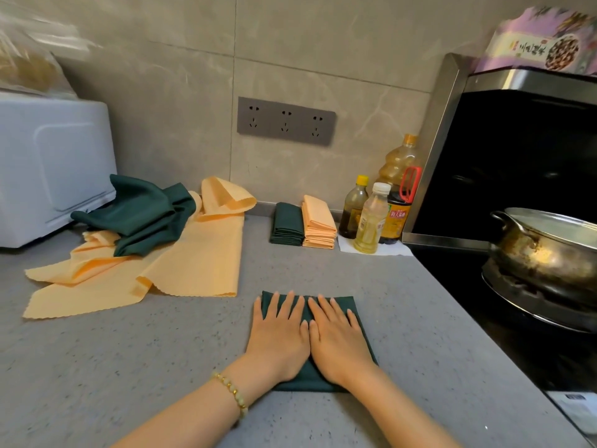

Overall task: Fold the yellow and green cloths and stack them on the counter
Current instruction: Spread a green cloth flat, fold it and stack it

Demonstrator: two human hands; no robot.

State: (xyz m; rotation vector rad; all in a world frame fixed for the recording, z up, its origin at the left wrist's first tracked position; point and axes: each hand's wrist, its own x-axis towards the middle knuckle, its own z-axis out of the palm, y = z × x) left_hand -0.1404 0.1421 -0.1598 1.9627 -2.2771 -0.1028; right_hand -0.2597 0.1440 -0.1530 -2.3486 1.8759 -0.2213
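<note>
Step in hand: flattening the last fold, by my reading.
Green cloth (310, 381): folded small, on the counter (129, 350) at 6 o'clock.
Left hand (279, 334): flat on it, fingers straight, slightly spread.
Right hand (339, 341): likewise, touching the left.
Green stack (286, 223): 12 o'clock, touching the yellow stack (318, 221).
Unfolded cloths (193, 263): heaped at 10 o'clock.
Next move: likely pinch the cloth's edges, carry it to the green stack, align corners.
</note>
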